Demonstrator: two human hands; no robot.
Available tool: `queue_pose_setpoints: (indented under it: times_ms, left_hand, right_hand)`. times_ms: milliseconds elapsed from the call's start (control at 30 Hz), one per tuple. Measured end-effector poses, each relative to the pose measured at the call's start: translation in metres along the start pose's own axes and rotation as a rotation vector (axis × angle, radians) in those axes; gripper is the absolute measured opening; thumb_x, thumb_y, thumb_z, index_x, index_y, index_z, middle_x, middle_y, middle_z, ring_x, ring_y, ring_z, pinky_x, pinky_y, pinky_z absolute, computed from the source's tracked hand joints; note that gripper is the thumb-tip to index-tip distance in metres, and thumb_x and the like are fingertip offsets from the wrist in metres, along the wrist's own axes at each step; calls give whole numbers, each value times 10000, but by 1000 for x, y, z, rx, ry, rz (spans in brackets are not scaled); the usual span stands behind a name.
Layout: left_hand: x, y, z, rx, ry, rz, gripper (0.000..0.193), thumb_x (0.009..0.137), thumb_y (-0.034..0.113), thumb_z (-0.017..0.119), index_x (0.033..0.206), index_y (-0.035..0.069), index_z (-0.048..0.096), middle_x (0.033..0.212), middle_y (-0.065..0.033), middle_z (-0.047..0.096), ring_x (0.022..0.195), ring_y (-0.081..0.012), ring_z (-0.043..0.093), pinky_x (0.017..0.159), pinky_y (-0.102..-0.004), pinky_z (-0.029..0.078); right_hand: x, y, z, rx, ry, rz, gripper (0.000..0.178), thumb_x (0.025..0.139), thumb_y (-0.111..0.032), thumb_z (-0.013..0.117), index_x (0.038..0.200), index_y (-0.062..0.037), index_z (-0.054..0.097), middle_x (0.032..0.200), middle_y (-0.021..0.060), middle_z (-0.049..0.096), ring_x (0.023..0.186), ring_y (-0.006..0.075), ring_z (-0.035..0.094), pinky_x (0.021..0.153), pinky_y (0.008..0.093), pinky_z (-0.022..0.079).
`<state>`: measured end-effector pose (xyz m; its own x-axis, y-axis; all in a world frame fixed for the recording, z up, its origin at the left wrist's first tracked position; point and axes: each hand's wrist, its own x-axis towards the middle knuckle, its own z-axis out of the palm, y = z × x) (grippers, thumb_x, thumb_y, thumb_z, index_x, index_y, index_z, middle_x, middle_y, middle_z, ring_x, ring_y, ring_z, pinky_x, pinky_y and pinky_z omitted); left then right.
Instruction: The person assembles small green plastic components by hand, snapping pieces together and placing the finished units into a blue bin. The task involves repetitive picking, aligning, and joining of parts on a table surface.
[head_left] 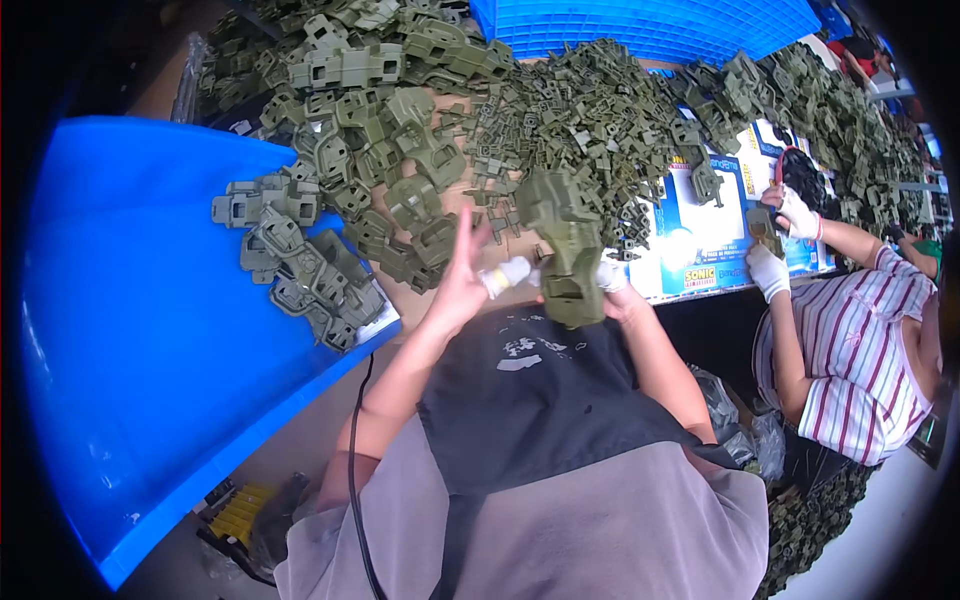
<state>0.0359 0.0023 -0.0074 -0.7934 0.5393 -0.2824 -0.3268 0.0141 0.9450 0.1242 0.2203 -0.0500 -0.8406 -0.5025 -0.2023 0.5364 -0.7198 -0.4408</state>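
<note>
An olive-green plastic toy vehicle body [570, 250] is held up in front of my apron, slightly smeared by motion. My right hand [620, 293] grips its right side, with the fingers partly hidden behind it. My left hand [467, 275] stands just left of the part, its long fingers stretched upward and blurred. A white covering wraps a digit of that hand, which points toward the part; whether it touches cannot be made out. Beyond both hands lies a heap of small green plastic pieces [560, 110], with larger green shells [415, 200] piled to the left.
A big blue bin [150, 330] stands at the left, with several green shells [300, 265] stacked at its edge. Another blue crate [640, 28] is at the back. On the right, a co-worker in a striped shirt [850, 340] handles a green part over printed boxes [715, 220].
</note>
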Motion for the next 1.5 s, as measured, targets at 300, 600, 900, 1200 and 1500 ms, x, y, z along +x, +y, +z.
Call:
queue_pose_setpoints:
  times_ms: [300,600,900,1200,1500]
  left_hand:
    - [-23,-18,-4,-189,-62,-71,1039,758,-30,599,1413,223,-167,1363,-178,324,1196,-258,424,921,-338,411]
    - [-42,-23,-30,232,-125,158,1048,635,-80,505,1401,96,-187,1467,-224,52,1349,-285,183,1061,-323,217]
    - [-44,1,-59,-408,-163,-114,871,817,140,589,1433,288,-10,1298,-235,395,1186,-344,440,987,-440,379]
    - [-12,-6,-42,-836,-222,-83,557,877,460,483,1218,21,445,1184,-151,518,966,-291,589,835,-431,496]
    - [-9,-1,-34,-549,64,-254,542,845,459,550,1189,42,505,1075,-66,603,866,-166,621,716,-308,533]
  right_hand:
    - [37,27,41,-88,375,-374,664,850,-189,595,1396,-43,248,1358,127,388,1227,216,401,1012,308,318]
    - [43,33,61,-1109,300,-416,962,672,24,562,1438,-107,-5,1473,186,134,1347,319,196,1081,343,202]
    - [52,18,-20,-1577,642,-381,825,713,-87,643,1413,-183,218,1327,266,363,1228,378,377,1027,386,306]
    - [-61,-28,-98,-2181,1228,-202,361,667,59,533,973,-117,606,914,175,539,860,351,544,747,400,471]
    - [-57,-48,-71,-1875,1051,-318,194,767,-82,617,954,-42,647,922,175,645,859,306,631,745,357,498]
